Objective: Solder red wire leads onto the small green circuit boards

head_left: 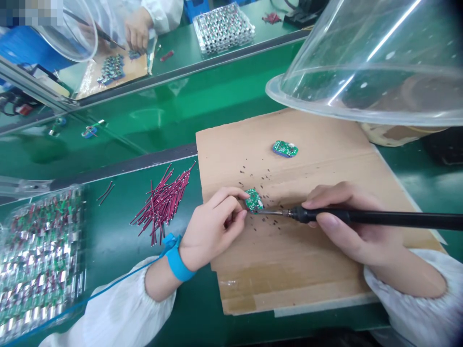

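Head view: left hand [215,229] has its fingers pinched narrow at the left edge of a green circuit board [254,200], which sits mid-left on a cardboard sheet [307,270]; whether they also grip a wire, can't tell. Right hand [347,221] has its fingers closed round the handle of a soldering iron [325,215], tip at the board's lower edge; touching or just above, can't tell. Main risk, as judged: burn, since the left fingertips sit just beside the tip, and a slip off the board edge toward the left would reach them. Next: the board looks small and held from one side only, so iron pressure could pivot or skid it and drag solder across neighbouring pads. Dark specks [265,195] around the board could get under it and rock it. The blue cord [119,278] off the wrist strap [177,265] runs back along the left forearm; a snag there would jerk the steadying hand. Room: second circuit board [285,148] lies farther back on the cardboard, well apart from the tip. Left is tighter, with the red wire pile [162,202] on the green surface [119,241] just past the cardboard's edge. The clear plastic hood [361,77] hangs at upper right, so lifting the iron high that way risks knocking its rim.
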Available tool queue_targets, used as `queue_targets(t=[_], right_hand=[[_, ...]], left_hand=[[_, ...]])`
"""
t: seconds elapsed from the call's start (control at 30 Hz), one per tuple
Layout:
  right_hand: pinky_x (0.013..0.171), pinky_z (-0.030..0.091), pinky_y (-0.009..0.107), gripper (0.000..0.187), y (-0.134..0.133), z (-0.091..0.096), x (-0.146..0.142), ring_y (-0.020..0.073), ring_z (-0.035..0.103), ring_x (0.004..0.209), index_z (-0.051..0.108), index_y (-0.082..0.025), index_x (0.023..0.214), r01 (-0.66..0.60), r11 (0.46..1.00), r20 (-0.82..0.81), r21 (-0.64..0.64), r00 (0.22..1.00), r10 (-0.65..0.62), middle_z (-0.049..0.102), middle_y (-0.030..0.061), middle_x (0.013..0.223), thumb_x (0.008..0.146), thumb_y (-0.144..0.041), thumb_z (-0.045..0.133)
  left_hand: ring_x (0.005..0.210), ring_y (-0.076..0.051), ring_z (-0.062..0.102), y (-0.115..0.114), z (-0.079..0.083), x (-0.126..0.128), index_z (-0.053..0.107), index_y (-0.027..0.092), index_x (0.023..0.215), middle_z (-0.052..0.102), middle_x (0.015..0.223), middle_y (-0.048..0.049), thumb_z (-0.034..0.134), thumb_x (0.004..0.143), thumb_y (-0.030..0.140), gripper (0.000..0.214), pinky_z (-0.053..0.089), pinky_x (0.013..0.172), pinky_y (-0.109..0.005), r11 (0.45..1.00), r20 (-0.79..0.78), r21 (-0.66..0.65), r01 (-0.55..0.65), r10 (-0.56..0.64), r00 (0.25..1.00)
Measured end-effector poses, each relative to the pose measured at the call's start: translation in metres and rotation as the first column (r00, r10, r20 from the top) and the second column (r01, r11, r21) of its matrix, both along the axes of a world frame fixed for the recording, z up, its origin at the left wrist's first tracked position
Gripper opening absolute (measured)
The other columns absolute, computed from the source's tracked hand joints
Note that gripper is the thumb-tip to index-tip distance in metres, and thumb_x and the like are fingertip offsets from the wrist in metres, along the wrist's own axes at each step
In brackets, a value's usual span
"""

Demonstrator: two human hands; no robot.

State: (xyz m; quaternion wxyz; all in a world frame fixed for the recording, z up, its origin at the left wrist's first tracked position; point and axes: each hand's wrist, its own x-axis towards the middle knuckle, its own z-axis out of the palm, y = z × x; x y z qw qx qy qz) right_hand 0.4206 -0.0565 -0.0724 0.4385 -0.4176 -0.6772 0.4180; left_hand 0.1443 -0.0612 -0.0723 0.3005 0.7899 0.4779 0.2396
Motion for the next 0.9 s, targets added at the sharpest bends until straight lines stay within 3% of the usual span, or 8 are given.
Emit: queue_targets(t=[0.1,0.73,0.9], right_hand=[[0.053,0.050,0.031,0.014,0.0006,-0.0013,0.0015,0.0169,0.063,0.062,0.067,-0.025,0.106,-0.080,0.995,0.050,0.057,0.996,0.077,0.067,0.0020,0.076,0.093,-0.021,0.066],[0.048,0.045,0.029,0.015,0.0022,0.0021,-0.0011,0.0144,0.061,0.058,0.066,-0.023,0.104,-0.093,0.993,0.077,0.071,0.993,0.088,0.066,0.0008,0.074,0.091,-0.015,0.064],[0.055,0.049,0.032,0.017,0.0016,0.0006,-0.0008,0.0161,0.063,0.063,0.068,-0.023,0.104,-0.067,0.993,0.054,0.101,0.997,0.062,0.066,0.0014,0.075,0.090,-0.013,0.065]], left_hand=[[0.058,-0.005,0.047,0.0002,-0.0001,-0.0001,0.055,0.018,0.084,0.065,0.127,-0.0030,0.058,0.096,0.014,0.013,0.044,0.059,-0.023,1.000,0.003,0.001,-0.001,0.001,1.000],[0.057,-0.003,0.044,0.0007,-0.0002,0.0002,0.054,0.018,0.084,0.064,0.126,0.0017,0.060,0.094,0.011,0.014,0.043,0.059,-0.022,1.000,0.024,-0.006,-0.006,0.006,1.000],[0.056,-0.003,0.044,0.0006,0.0004,-0.0003,0.055,0.018,0.084,0.064,0.126,0.0013,0.060,0.094,0.011,0.013,0.043,0.058,-0.022,1.000,0.022,-0.006,-0.002,0.002,1.000]])
